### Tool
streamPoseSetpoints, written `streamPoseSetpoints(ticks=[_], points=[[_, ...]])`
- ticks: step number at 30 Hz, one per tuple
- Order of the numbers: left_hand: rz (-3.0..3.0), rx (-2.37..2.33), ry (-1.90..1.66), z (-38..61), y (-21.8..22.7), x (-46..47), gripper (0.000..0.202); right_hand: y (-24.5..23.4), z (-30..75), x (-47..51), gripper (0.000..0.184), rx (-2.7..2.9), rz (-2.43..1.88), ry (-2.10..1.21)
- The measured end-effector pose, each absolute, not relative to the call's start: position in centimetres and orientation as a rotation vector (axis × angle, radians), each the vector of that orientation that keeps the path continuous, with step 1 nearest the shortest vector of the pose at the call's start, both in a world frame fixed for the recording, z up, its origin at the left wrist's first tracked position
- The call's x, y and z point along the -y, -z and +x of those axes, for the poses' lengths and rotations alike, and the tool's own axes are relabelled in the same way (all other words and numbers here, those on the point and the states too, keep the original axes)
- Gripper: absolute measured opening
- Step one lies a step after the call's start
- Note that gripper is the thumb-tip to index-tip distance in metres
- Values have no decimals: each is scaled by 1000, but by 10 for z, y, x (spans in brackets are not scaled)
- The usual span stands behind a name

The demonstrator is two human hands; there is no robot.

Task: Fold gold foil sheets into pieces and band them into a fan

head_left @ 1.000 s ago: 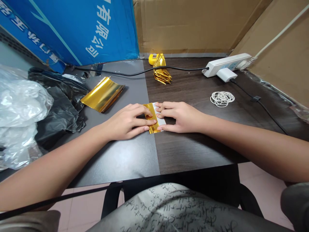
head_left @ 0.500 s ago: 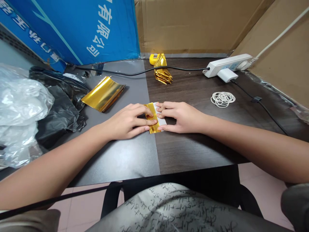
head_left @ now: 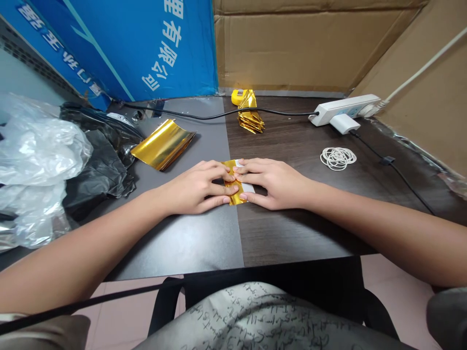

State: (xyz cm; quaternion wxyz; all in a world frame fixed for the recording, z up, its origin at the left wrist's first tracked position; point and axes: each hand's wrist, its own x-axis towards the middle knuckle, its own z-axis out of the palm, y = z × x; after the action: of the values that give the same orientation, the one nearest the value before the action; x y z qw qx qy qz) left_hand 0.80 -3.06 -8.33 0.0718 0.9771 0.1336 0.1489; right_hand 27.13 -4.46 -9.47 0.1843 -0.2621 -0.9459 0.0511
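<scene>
A small piece of gold foil paper with a white backing (head_left: 234, 196) lies folded on the table where the grey mat meets the dark wood. My left hand (head_left: 195, 189) presses it from the left, fingertips on the gold face. My right hand (head_left: 272, 183) holds it from the right, its fingers over the top and its thumb near the white strip. The fingers of both hands nearly meet and hide most of the piece. Beyond them lie a curled gold foil sheet (head_left: 163, 150) and a pile of folded gold pieces (head_left: 251, 119).
Clear plastic (head_left: 36, 150) and a black plastic bag (head_left: 97, 167) are heaped at the left. A white power strip (head_left: 343, 108) with a charger (head_left: 343, 124) and a black cable stands at the back right, near a bundle of white rubber bands (head_left: 338, 158).
My hands have drawn closer together over the foil piece, covering more of it. The whole scene sits slightly lower in view because the head camera has tilted up.
</scene>
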Motion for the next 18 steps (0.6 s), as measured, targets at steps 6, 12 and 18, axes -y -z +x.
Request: streamPoseSetpoints(ticks=[6, 12, 18], points=[[2875, -294, -417, 9, 75, 35, 30, 92, 267, 47, 35, 2659, -780, -127], [2790, -202, -419, 10, 69, 33, 24, 88, 267, 48, 36, 2683, -792, -141], [2876, -414, -482, 2, 72, 22, 24, 88, 266, 49, 36, 2678, -805, -155]])
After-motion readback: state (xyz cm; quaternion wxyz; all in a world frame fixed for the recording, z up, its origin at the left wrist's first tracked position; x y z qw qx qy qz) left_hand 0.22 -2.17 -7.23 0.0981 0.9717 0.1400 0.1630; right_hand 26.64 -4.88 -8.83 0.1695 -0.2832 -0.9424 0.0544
